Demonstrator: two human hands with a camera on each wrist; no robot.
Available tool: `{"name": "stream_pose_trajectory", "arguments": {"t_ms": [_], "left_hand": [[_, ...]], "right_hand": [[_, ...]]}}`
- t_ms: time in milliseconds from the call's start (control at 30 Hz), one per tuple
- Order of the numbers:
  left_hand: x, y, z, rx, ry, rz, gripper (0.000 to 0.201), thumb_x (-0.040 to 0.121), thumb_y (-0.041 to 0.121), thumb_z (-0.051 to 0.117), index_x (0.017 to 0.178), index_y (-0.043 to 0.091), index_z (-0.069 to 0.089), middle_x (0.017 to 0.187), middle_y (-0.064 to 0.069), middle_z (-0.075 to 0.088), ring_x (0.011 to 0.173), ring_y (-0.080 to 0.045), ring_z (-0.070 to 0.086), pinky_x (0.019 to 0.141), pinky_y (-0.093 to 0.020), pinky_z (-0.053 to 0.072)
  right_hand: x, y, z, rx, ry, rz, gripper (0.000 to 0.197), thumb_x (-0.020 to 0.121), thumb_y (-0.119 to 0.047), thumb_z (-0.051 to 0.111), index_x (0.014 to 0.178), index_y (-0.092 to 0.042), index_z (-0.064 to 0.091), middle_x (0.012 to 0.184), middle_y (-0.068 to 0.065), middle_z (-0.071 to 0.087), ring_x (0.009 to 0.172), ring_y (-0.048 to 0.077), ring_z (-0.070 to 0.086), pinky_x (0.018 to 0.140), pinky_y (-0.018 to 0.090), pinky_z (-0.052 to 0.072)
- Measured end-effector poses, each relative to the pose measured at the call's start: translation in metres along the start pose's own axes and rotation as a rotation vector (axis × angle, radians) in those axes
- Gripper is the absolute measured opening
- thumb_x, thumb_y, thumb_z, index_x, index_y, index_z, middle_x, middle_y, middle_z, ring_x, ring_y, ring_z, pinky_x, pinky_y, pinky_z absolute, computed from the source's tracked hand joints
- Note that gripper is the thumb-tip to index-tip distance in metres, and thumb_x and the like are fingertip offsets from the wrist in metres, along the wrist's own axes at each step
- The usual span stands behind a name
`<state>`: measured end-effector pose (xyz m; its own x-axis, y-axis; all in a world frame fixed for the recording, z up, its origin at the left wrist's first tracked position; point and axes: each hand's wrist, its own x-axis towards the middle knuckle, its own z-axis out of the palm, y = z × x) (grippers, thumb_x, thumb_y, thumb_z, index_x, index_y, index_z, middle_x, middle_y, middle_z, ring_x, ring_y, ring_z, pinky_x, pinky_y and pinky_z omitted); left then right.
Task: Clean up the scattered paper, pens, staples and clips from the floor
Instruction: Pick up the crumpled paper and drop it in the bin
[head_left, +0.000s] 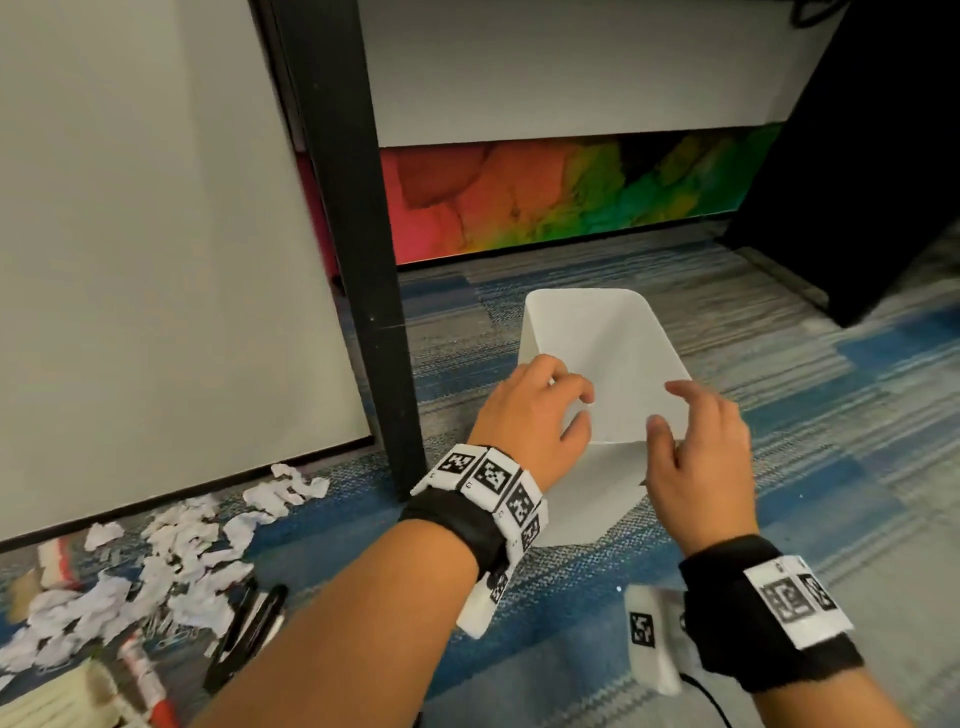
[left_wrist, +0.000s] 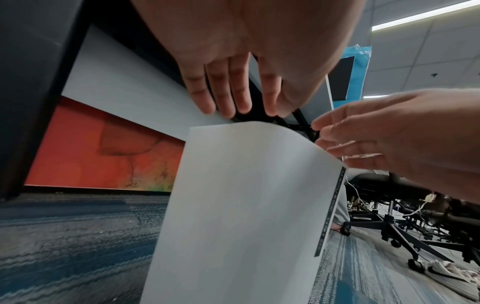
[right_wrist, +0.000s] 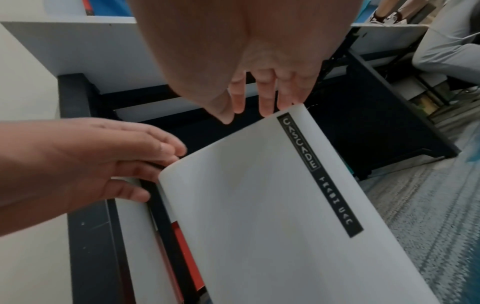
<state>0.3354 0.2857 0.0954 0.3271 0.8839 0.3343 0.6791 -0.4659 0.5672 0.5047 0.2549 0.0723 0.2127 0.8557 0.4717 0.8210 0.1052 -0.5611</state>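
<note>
White bin (head_left: 613, 353) stands on the striped blue-grey carpet (head_left: 831, 467), at 12 o'clock from both hands, mouth tipped toward the camera. Nothing shows in the part of its inside that can be seen. Right-wrist view: a black label strip (right_wrist: 318, 174) runs down one wall, top word "CASCADE"; the rest is too blurred to read.

Scattered things lie well apart from the bin, at 8 o'clock from it: a heap of crumpled paper scraps (head_left: 171, 561) along the foot of a grey panel (head_left: 156, 234), paper clips (head_left: 166, 626) among them, two black pens (head_left: 249, 634) at the heap's right edge, a red-and-white marker (head_left: 145, 675) lower left. A black desk leg (head_left: 353, 234) stands between the heap and the bin, just left of the bin. Rainbow-coloured wall strip (head_left: 561, 197) at 12 o'clock behind.

Left hand (head_left: 535, 421): over the bin's left rim, fingers loosely bent, palm down; left-wrist view shows the fingertips (left_wrist: 226, 102) just above the rim, apart from it, grasping nothing. Right hand (head_left: 696, 457): at the bin's right rim, fingers relaxed and spread, holding nothing; contact with the rim cannot be told.
</note>
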Motion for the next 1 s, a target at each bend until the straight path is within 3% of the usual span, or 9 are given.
{"name": "stream_pose_trajectory", "arguments": {"t_ms": [133,233,300,400,567,700,800,900,1000], "left_hand": [[-0.025,-0.024,-0.015,0.008,0.018,-0.029,0.012,0.088,0.025,0.052,0.095,0.019,0.060,0.095,0.003,0.050,0.088,-0.015,0.049,0.077,-0.031,0.045],[-0.056,-0.059,-0.029,0.084,-0.081,-0.115,0.007,0.086,0.024,0.051,0.088,0.021,0.057,0.084,0.004,0.049,0.080,-0.018,0.051,0.073,-0.037,0.047],[-0.082,-0.087,-0.038,0.170,-0.216,-0.228,0.005,0.085,0.022,0.050,0.086,0.022,0.055,0.080,0.003,0.049,0.079,-0.021,0.054,0.072,-0.039,0.048],[-0.129,-0.132,-0.052,0.264,-0.459,-0.491,0.009,0.085,0.023,0.049,0.091,0.024,0.055,0.093,0.000,0.057,0.090,-0.024,0.058,0.080,-0.035,0.048],[-0.222,-0.197,-0.066,0.303,-0.684,-0.844,0.016,0.090,0.025,0.044,0.100,0.021,0.057,0.102,-0.005,0.062,0.093,-0.024,0.060,0.081,-0.035,0.050],[-0.279,-0.222,-0.073,0.240,-0.667,-1.017,0.014,0.087,0.018,0.049,0.097,0.017,0.058,0.106,-0.006,0.062,0.095,-0.023,0.060,0.082,-0.032,0.050],[-0.300,-0.238,-0.073,0.205,-0.560,-1.114,0.012,0.090,0.020,0.044,0.097,0.012,0.049,0.105,-0.010,0.060,0.094,-0.027,0.059,0.081,-0.036,0.050],[-0.306,-0.255,-0.072,0.164,-0.400,-1.222,0.023,0.092,0.024,0.044,0.113,0.018,0.041,0.115,-0.007,0.057,0.099,-0.028,0.059,0.087,-0.041,0.049],[-0.306,-0.271,-0.065,0.184,-0.316,-1.219,0.052,0.089,0.016,0.049,0.134,0.028,0.026,0.135,-0.003,0.036,0.113,-0.026,0.053,0.099,-0.044,0.038]], "right_hand": [[-0.011,-0.019,0.004,0.071,0.049,-0.147,0.025,0.087,-0.023,0.044,0.105,-0.013,0.059,0.104,0.008,0.057,0.099,0.025,0.047,0.084,0.031,0.034],[-0.035,-0.047,0.025,0.173,-0.082,-0.292,0.020,0.088,-0.021,0.045,0.096,-0.013,0.060,0.095,0.003,0.057,0.090,0.019,0.048,0.080,0.026,0.035],[-0.056,-0.063,0.050,0.212,-0.260,-0.367,0.018,0.089,-0.023,0.044,0.095,-0.015,0.060,0.091,-0.001,0.057,0.086,0.017,0.049,0.077,0.028,0.039],[-0.089,-0.073,0.100,0.175,-0.569,-0.435,0.018,0.088,-0.027,0.043,0.096,-0.020,0.057,0.089,-0.002,0.056,0.083,0.019,0.052,0.074,0.027,0.039],[-0.138,-0.083,0.184,-0.090,-1.166,-0.469,0.033,0.087,-0.031,0.040,0.118,-0.027,0.050,0.117,0.000,0.052,0.111,0.025,0.053,0.092,0.034,0.043],[-0.161,-0.114,0.243,-0.233,-1.410,-0.640,0.037,0.090,-0.024,0.044,0.127,-0.020,0.046,0.125,0.009,0.046,0.112,0.030,0.053,0.091,0.035,0.045],[-0.167,-0.151,0.287,-0.226,-1.409,-0.709,0.040,0.091,-0.020,0.044,0.130,-0.018,0.042,0.124,0.011,0.043,0.108,0.032,0.052,0.086,0.038,0.048],[-0.171,-0.189,0.328,-0.165,-1.375,-0.701,0.051,0.091,-0.019,0.042,0.140,-0.029,0.031,0.128,0.014,0.039,0.114,0.036,0.045,0.091,0.044,0.046],[-0.177,-0.210,0.358,-0.297,-1.414,-0.777,0.057,0.092,-0.020,0.043,0.144,-0.032,0.025,0.140,0.016,0.032,0.124,0.039,0.035,0.099,0.047,0.039]]}}
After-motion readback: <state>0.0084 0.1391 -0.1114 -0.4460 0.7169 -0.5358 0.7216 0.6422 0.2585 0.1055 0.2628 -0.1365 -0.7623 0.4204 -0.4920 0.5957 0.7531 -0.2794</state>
